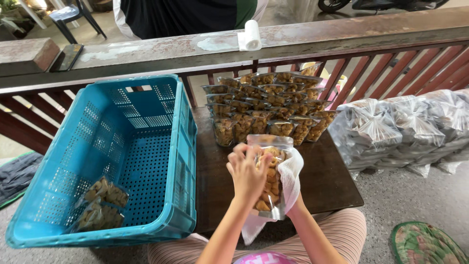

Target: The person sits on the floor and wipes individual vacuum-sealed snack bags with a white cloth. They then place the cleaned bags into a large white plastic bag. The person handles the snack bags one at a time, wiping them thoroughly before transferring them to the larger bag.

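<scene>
Snack pouch (269,188) held upright over dark surface (332,181), 6 o'clock of the packed rows (266,105). Left hand (246,173) closed across its front; right hand (293,195) mostly hidden behind it, under a white cloth (293,171), grip cannot be judged. Pouch: clear glossy film, golden-brown pieces inside. Judged light, slippery, contents brittle; hold by side edges. Blue crate (161,146) at 9 o'clock.

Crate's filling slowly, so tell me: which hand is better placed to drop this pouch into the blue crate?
Probably the left hand: it grips the pouch front, on the side toward the crate. The right hand is behind the pouch, wrapped in a white cloth, farther away.
</scene>
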